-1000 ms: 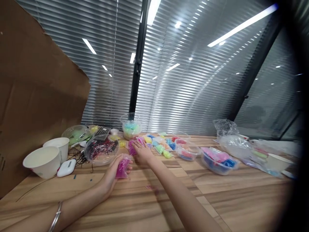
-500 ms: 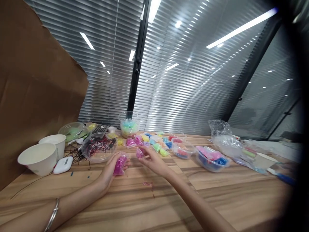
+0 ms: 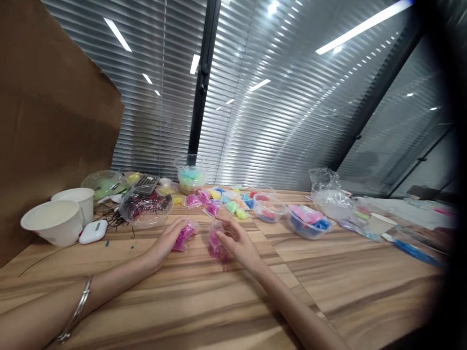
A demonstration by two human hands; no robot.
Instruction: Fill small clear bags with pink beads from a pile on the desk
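L hand point(image 3: 168, 241) lies on the wooden plank table point(image 3: 226, 301), fingers curled shut round a small clear plastic bag of magenta beads point(image 3: 183, 236); bag sits against the tabletop under the fingertips, approx. centre of the table, just in front of a clear round plastic bowl w/ dark red and black bits point(image 3: 146, 210). A silver bangle point(image 3: 75, 311) rings the L wrist. R hand point(image 3: 237, 243) is beside it, near but apart, fingers bent and pinched on a second small clear bag of pink-purple beads point(image 3: 216, 243); that bag stands up off the table between thumb and fingers, lower end blurred so can't tell if it touches the wood. Behind both hands, a scatter of small colourful bead packets point(image 3: 226, 200) (yellow, blue, green, pink) lies flat. Further back, a clear plastic tub w/ pale green and blue contents point(image 3: 189, 176). To the R: a shallow clear container w/ red pieces point(image 3: 269, 212), then a clear container w/ pink and blue packets point(image 3: 308, 224), then a crumpled clear plastic bag point(image 3: 328, 199). Far L: two white paper bowls point(image 3: 54, 221), a white rounded case point(image 3: 93, 231) just beside them, and a big brown cardboard sheet point(image 3: 51, 121) standing upright at the table edge.
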